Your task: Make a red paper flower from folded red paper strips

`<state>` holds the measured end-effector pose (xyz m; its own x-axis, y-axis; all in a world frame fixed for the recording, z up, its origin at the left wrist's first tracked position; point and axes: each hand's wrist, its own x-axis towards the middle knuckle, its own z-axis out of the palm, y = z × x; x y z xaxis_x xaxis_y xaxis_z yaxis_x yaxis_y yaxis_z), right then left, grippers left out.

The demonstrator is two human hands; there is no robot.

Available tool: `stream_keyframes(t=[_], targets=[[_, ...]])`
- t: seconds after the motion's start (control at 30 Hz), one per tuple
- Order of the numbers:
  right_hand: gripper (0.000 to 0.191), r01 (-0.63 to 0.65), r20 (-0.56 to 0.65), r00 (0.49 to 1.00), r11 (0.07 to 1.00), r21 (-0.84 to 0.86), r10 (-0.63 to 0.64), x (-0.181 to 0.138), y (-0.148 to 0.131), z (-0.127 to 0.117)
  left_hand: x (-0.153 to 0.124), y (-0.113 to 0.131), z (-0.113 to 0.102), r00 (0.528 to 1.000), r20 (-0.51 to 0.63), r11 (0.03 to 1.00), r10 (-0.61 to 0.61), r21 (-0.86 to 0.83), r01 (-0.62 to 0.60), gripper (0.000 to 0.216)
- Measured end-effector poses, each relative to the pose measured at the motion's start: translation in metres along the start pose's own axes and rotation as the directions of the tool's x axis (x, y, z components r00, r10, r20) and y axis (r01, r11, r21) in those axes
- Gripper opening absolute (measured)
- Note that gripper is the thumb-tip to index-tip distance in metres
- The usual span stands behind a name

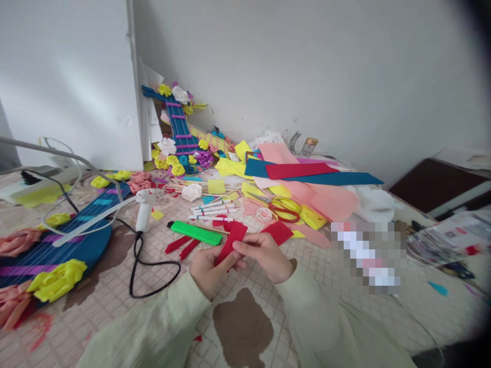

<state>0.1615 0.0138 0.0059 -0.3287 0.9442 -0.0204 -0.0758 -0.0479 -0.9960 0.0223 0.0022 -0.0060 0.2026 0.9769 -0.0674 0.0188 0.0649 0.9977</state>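
My left hand (209, 271) and my right hand (264, 255) meet over the tiled floor, both closed on one red paper strip (232, 240) that slants up between them. The left pinches its lower end, the right its side near the middle. Pale green sleeves cover both arms. Just beyond the hands lie two loose red strips (182, 246), a red paper square (278, 231) and a green box cutter (196, 232).
Red-and-yellow scissors (284, 208), several markers (213, 209) and a heap of coloured paper sheets (307, 179) lie ahead. A glue gun (144, 207) with a black cable stands to the left, beside blue boards with paper flowers (57, 250). White walls close the back.
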Motion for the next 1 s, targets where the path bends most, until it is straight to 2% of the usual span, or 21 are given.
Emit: stream_keyframes(t=[0.07, 0.23, 0.5, 0.6, 0.73, 0.83, 1.0], targets=[[0.028, -0.007, -0.008, 1.0, 1.0, 0.006, 0.007, 0.001, 0.002, -0.001, 0.0, -0.001, 0.001, 1.0, 0.0, 1.0, -0.01, -0.007, 0.01, 0.018], [0.024, 0.019, -0.175, 0.984, 1.0, -0.01, -0.02, 0.004, 0.003, -0.007, 0.0, -0.004, 0.001, 1.0, 0.018, 1.0, -0.014, -0.001, 0.014, 0.018], [0.016, 0.1, -0.336, 0.941, 0.979, 0.176, -0.036, 0.009, -0.005, -0.019, -0.003, -0.006, 0.004, 0.996, 0.089, 1.0, -0.025, 0.009, 0.024, 0.021], [0.018, 0.076, -0.268, 0.963, 0.979, 0.187, -0.024, 0.008, -0.008, -0.02, -0.003, -0.006, 0.005, 0.997, 0.078, 1.0, -0.022, -0.008, 0.023, 0.021], [0.016, 0.039, -0.169, 0.985, 0.999, 0.034, -0.033, 0.006, -0.008, -0.017, -0.003, -0.004, 0.005, 0.997, 0.079, 1.0, -0.014, -0.001, 0.014, 0.021], [0.014, 0.052, -0.158, 0.986, 0.997, -0.051, -0.059, 0.005, -0.009, -0.015, -0.004, -0.002, 0.005, 0.996, 0.075, 0.999, -0.047, -0.018, 0.048, 0.02], [0.015, 0.064, -0.208, 0.976, 0.997, -0.033, -0.07, 0.007, -0.005, -0.018, -0.004, 0.0, 0.007, 0.994, 0.075, 0.994, -0.073, -0.073, 0.079, 0.023]])
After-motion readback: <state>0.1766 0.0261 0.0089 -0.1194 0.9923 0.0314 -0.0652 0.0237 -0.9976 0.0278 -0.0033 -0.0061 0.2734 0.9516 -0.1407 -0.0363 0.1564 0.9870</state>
